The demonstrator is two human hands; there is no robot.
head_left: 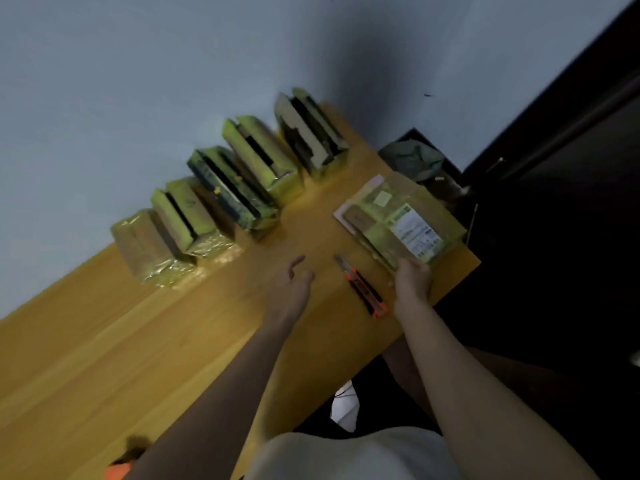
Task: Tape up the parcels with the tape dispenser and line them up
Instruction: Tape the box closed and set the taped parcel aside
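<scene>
A flat parcel point(398, 220) wrapped in yellow tape, with a white label on top, lies at the right end of the wooden table point(138, 341). My right hand point(412, 282) grips its near edge. My left hand point(294, 282) hovers over the table's middle, fingers apart, holding nothing. Several taped parcels point(228, 185) stand in a row along the wall, from the leftmost parcel point(142, 244) to the rightmost parcel point(311, 133). No tape dispenser can be made out for sure; an orange object point(119, 469) shows at the bottom left edge.
An orange-and-black utility knife point(363, 289) lies on the table between my hands. A bin with a grey bag point(412, 157) stands beyond the table's right end. A dark door point(571, 133) is at the right. The table's edge runs close to the parcel.
</scene>
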